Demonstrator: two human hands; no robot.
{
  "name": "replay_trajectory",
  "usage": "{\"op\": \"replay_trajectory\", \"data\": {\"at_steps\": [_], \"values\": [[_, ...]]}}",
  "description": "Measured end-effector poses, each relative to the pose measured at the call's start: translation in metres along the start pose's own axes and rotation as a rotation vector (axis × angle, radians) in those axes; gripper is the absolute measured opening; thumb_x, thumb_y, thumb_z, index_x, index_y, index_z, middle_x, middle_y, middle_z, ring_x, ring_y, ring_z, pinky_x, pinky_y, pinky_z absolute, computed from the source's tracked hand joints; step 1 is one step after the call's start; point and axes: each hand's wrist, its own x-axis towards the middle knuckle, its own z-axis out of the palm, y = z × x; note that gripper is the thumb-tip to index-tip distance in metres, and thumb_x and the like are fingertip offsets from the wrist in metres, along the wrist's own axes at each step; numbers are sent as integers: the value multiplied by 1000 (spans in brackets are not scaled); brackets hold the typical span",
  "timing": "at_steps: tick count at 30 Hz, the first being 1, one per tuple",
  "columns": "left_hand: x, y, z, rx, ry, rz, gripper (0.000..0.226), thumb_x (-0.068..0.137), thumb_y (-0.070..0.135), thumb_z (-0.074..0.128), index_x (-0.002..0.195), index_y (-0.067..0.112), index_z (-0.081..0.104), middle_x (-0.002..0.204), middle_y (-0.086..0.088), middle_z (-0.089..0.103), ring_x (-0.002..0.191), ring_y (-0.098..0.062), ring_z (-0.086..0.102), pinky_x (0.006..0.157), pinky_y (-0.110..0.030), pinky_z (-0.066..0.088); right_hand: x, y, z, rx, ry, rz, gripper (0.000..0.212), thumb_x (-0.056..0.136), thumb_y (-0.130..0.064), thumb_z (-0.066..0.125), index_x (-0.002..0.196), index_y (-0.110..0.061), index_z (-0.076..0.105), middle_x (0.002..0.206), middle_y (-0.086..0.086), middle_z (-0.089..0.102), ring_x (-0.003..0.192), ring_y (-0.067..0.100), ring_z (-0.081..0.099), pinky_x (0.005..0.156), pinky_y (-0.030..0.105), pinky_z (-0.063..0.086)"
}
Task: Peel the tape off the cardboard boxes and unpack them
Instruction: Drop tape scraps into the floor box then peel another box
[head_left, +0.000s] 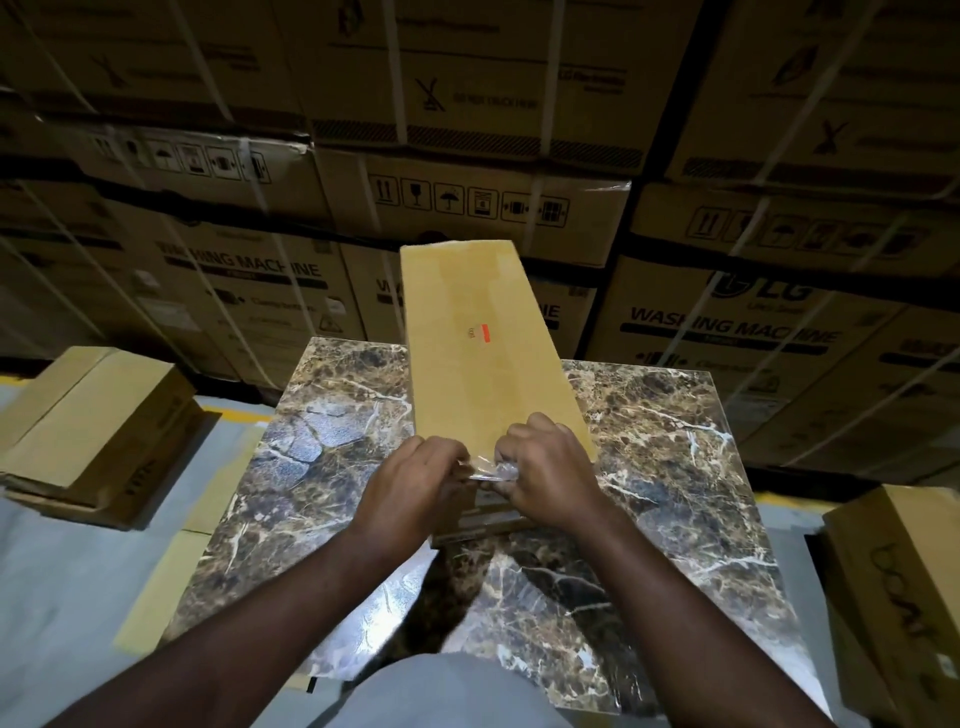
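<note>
A long, narrow cardboard box (478, 343) lies on the marble-patterned table (675, 441), its length running away from me, with a small red sticker on top. Clear tape (480, 465) is lifted and crumpled at the box's near end. My left hand (415, 483) and my right hand (545, 473) sit side by side at that end, fingers curled and pinching the loose tape between them. The near end face of the box shows below my hands.
Stacked cardboard boxes (98, 431) stand on the floor at the left, and another box (904, 582) stands at the right. A wall of large strapped washing-machine cartons (727, 332) rises behind the table. A flat cardboard strip (166, 582) lies by the table's left edge.
</note>
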Motion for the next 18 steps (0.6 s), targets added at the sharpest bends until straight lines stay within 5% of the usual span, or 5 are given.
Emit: {"op": "replay_trajectory", "data": {"at_steps": [4,7,10,15,18], "values": [[-4,-24,-6,31,15,151,14,93,27,69,105,19,67,104,6,60,93,-17,53,68,-33,45,-9,-10,17,96,116,46,25,73,-33,91,84,-27,70,82,-13,63,80,10,43,64,30,35],[1,-34,-9,60,-5,209,21,92,35,58,93,18,70,98,6,61,91,-17,55,70,-34,47,-7,-13,21,105,118,20,29,71,-36,93,87,-26,70,84,-11,64,80,10,41,66,28,30],[13,-40,-16,75,-46,190,16,83,42,65,87,28,69,93,15,62,90,-12,55,80,-36,38,-3,-14,21,94,80,-7,30,74,-44,89,91,-27,71,89,-11,65,83,9,40,68,30,33],[36,-49,-34,30,-342,197,13,86,32,79,86,28,67,91,18,56,90,-5,43,70,-18,32,2,-14,24,197,78,36,32,75,-47,88,91,-28,68,89,-15,49,87,12,40,66,30,30],[38,-49,-36,55,-396,180,16,89,25,74,86,32,60,88,20,53,88,-5,43,67,-23,35,4,-15,29,224,74,53,30,75,-40,89,91,-30,66,92,-13,48,90,13,39,68,31,34]]}}
